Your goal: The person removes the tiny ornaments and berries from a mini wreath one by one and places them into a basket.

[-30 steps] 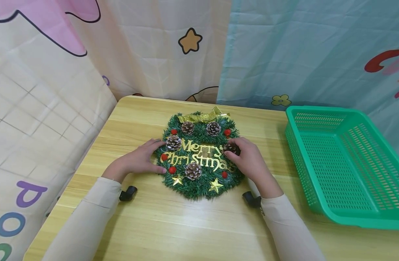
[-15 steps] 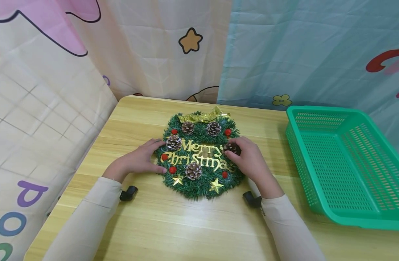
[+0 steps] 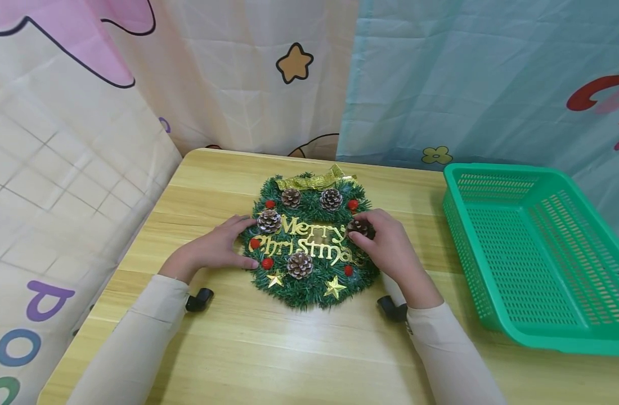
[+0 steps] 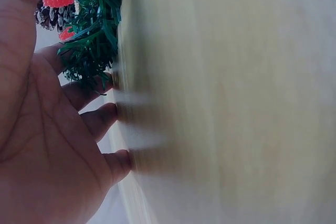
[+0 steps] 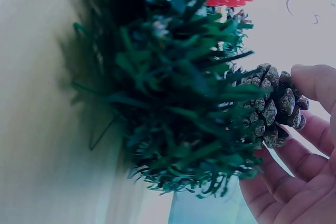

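Observation:
A green wreath with gold "Merry Christmas" lettering, pine cones, red berries and gold stars lies flat on the wooden table. My left hand rests at its left edge, thumb and fingers spread; in the left wrist view, fingers of the left hand touch the tabletop beside the greenery. At the wreath's right side my right hand holds a pine cone between thumb and fingers. The right wrist view shows that pine cone against the greenery, within the right hand.
A green plastic basket stands on the right of the table. Printed curtains hang behind and at the left. A gold ribbon lies across the wreath's top. Black devices are strapped at both wrists.
My right hand has shifted very slightly, with its fingers a little higher around the pine cone. The left hand and the wreath have kept their places.

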{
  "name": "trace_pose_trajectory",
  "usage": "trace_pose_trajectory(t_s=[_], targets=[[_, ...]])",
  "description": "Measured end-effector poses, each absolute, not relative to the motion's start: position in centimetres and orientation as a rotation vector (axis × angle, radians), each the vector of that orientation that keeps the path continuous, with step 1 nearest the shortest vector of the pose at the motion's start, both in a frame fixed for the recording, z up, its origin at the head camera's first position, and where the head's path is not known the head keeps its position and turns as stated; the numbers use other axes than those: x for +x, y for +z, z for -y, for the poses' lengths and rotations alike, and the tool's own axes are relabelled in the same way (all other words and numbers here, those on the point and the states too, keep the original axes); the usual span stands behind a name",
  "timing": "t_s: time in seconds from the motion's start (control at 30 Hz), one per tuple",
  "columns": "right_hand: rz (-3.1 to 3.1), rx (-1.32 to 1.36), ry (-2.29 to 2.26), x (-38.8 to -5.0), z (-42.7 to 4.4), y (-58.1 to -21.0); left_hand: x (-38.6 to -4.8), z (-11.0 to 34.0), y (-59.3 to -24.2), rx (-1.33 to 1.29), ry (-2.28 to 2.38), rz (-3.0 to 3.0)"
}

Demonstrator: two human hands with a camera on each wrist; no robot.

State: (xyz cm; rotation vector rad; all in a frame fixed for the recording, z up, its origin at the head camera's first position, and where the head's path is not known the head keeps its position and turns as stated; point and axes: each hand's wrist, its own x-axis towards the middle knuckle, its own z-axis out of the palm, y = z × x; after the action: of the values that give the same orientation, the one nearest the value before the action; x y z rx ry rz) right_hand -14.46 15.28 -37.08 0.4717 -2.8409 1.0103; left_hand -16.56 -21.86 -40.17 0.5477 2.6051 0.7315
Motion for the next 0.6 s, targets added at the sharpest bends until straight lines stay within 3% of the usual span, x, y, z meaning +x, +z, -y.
trace_pose_trajectory(t_s=[0.6], targets=[[2.803,0.498,1.011,-13.7,-15.2,-35.6,-16.2,21.8,-39.8,0.553,0.738,-2.607]])
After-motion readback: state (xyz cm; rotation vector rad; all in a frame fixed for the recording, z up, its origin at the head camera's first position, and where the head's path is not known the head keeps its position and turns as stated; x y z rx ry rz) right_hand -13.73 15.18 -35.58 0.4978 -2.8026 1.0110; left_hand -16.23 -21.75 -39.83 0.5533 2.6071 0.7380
